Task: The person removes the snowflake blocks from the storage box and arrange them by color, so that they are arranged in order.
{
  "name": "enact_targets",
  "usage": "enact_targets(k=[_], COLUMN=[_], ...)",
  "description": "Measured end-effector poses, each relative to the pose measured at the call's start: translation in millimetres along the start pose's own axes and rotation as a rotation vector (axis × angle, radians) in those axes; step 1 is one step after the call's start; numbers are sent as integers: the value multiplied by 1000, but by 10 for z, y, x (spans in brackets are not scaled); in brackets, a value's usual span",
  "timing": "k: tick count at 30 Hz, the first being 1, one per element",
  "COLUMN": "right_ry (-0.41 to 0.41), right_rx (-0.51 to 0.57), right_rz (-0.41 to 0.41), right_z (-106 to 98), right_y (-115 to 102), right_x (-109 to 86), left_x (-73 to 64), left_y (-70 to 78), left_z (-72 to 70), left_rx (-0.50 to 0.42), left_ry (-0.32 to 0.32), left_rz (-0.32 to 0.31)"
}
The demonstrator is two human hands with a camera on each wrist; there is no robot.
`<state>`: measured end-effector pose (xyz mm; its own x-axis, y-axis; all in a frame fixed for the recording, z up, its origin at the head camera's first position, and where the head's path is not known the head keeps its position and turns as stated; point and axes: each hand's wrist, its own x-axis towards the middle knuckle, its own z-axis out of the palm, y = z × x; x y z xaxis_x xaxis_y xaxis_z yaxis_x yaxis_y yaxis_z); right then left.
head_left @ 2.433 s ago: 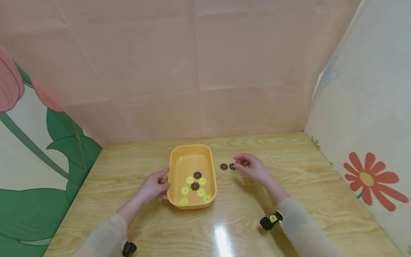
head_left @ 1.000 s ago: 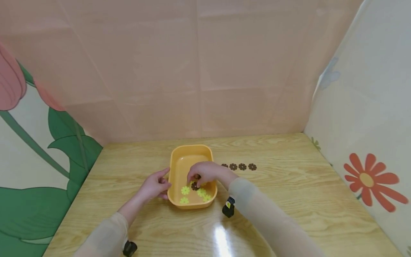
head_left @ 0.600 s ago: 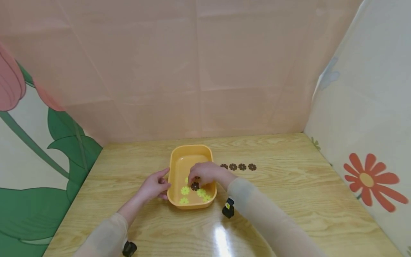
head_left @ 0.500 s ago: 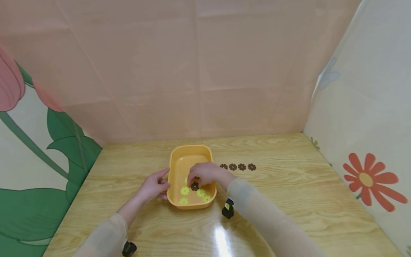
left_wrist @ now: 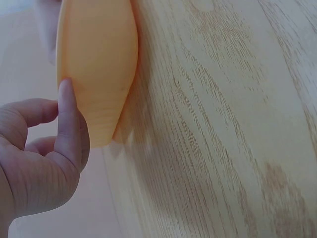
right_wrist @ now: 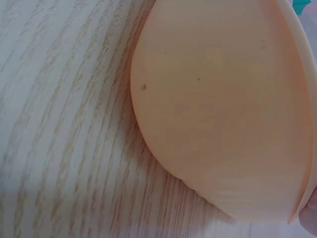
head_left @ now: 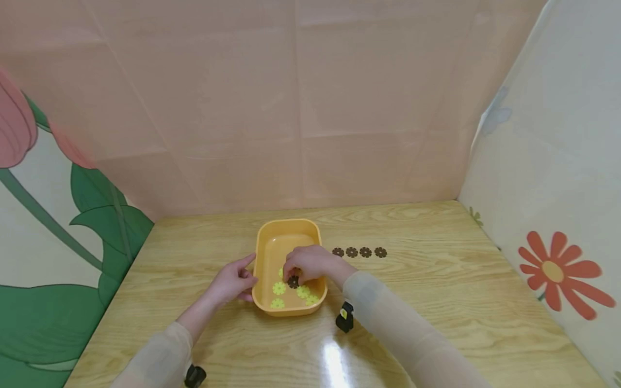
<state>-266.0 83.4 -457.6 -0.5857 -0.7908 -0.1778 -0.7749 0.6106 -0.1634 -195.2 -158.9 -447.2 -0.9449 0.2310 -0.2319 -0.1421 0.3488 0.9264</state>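
Observation:
An orange plastic tray [head_left: 290, 311] holds several yellow flower-shaped pieces [head_left: 278, 288] and brown ones. My left hand [head_left: 233, 279] rests its fingers against the tray's outer left side; in the left wrist view a fingertip [left_wrist: 67, 89] touches the wall near the rim. Over the tray's right rim reaches my right hand [head_left: 312, 261], its curled thumb and fingers closing on a brown flower-shaped piece [head_left: 293, 282] at the bottom. The hand partly covers the pieces beneath it. In the right wrist view the tray's outer wall [right_wrist: 223, 109] fills most of the picture.
Right of the tray, several brown flower pieces [head_left: 365, 252] lie in a straight row on the wooden table [head_left: 436, 258]. A pinkish sheet [head_left: 233, 124] hangs behind. A wall with a printed red flower [head_left: 553, 271] stands at right, and one with green leaves at left.
My right hand has moved left from the brown row into the tray and has stayed there over the last second, fingers shifting slightly. The left hand and tray have stayed put.

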Motion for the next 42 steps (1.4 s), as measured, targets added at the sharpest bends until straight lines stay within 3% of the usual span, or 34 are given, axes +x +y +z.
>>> enact_targets(k=[31,42], right_ry=[38,43], right_rx=[-78,-52], right_rz=[22,18], right_z=[46,22], right_y=[-32,-58], right_x=[10,-7], left_x=[-11,-13], left_y=[12,4], left_z=[5,-1], left_rx=[-17,-12], left_ry=[11,8], left_rz=[-15,-16])
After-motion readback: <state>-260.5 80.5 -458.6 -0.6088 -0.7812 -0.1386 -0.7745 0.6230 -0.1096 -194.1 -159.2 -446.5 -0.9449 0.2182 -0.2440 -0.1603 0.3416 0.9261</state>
